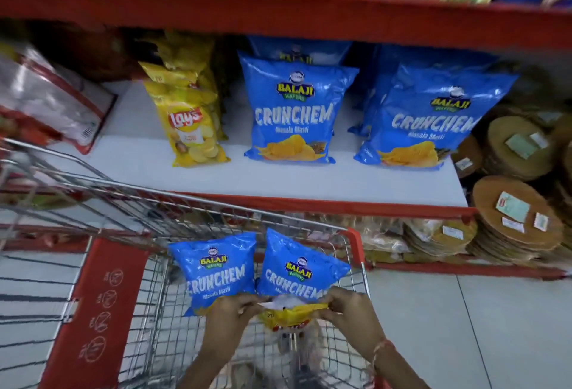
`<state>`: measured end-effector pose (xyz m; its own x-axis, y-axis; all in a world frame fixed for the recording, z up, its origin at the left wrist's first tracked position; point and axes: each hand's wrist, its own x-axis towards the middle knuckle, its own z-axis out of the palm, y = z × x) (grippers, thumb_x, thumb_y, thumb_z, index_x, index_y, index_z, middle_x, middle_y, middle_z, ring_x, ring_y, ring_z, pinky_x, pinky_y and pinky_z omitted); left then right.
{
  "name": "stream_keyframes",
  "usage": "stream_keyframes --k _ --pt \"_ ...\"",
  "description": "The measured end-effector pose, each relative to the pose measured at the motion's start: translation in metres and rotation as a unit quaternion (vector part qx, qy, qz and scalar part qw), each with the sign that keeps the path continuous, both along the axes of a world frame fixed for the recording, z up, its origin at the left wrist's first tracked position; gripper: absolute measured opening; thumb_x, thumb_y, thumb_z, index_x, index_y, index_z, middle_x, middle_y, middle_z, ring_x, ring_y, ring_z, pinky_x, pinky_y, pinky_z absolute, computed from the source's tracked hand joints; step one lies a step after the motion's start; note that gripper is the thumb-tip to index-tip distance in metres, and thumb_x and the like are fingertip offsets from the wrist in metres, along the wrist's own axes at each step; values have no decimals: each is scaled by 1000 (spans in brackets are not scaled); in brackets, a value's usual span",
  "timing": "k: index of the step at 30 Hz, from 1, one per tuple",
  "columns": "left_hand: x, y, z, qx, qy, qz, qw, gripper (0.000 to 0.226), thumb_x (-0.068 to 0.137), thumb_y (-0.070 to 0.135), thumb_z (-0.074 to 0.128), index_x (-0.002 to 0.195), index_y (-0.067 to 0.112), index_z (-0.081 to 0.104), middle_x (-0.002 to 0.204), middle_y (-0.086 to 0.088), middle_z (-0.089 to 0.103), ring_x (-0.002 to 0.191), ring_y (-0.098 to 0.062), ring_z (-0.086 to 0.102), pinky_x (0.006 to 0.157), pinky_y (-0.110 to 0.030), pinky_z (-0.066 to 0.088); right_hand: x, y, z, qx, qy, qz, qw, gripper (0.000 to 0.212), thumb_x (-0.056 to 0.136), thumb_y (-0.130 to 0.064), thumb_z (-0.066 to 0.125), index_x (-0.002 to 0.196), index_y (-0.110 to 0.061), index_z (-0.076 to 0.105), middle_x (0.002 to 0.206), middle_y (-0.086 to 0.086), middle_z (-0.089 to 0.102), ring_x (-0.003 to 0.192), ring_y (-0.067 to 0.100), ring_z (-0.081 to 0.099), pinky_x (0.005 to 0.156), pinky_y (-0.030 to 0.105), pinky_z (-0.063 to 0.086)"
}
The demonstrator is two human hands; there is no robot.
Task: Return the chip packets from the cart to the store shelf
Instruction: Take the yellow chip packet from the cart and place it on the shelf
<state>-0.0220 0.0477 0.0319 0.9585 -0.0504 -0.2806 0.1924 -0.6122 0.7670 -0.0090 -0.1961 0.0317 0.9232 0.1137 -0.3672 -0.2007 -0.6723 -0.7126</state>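
Both hands, the left hand [227,311] and right hand [346,311], pinch the top edge of a yellow chip packet [291,316] over the cart [102,295] at lower centre; it looks light, soft and crushable.

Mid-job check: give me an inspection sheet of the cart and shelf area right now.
Surface: white shelf board, front mostly bare.
Job's things: two blue Crunchem packets leaning in the wire cart; one yellow chip packet held over it.
Clutter: yellow Lay's stack and blue Crunchem stacks on the shelf.
Grippers: left hand and right hand pinch the yellow packet's ends.
Cables: nothing seen.
Surroundings: round brown disc stacks right; tiled floor.
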Motion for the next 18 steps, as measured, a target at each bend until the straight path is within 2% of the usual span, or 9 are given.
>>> stream_keyframes --k 2,4,6,9,13,15,17,18 --pt "8 12 25 -42 -36 38 998 51 74 7 74 63 56 64 72 32 69 66 -1 67 58 -8 48 8 8 29 33 -28 -13 999 35 63 -15 85 58 -40 60 67 -1 74 65 14 69 63 30 55" --pt "19 21 51 -79 -74 77 991 52 75 0 71 60 49 67 73 20 71 65 -7 67 55 -7 46 19 17 55 71 -58 -22 996 35 64 -10 84 59 -38 62 70 -12 74 67 8 70 63 24 56" --pt "32 31 75 -110 -103 103 983 48 76 -2 70 60 43 69 69 21 72 66 -4 67 60 -13 49 32 27 83 104 -84 -22 991 31 66 -8 81 61 -33 64 67 -22 73 67 1 69 62 15 54" --pt "53 45 112 -152 -152 120 969 34 77 0 69 66 32 73 70 18 74 69 -5 68 64 -19 53 56 45 126 173 -122 -15 977 25 71 -3 77 63 -24 66 66 -10 74 67 4 68 62 17 53" --pt "91 68 148 -187 -218 142 947 17 76 5 70 76 21 74 76 5 76 71 -14 68 67 -28 56 94 71 170 220 -196 -24 955 11 72 -6 76 74 -13 68 66 -6 73 71 7 69 66 15 52" --pt "110 77 166 -188 -247 155 938 18 76 5 70 75 23 73 76 10 75 71 -10 66 69 -25 54 113 84 189 227 -232 -27 946 10 73 -5 76 76 -11 69 66 -7 73 74 8 70 69 15 53" --pt "127 85 185 -190 -272 159 930 21 78 4 69 75 25 71 72 19 73 71 -1 65 69 -16 52 131 99 203 215 -263 -20 940 11 74 -6 76 76 -14 68 69 -9 73 73 6 70 70 13 54" --pt "135 89 191 -188 -280 159 928 20 79 4 68 75 24 70 69 21 73 70 0 64 68 -14 52 139 107 207 210 -270 -21 939 11 75 -6 75 76 -14 67 71 -5 73 73 7 70 71 16 55"
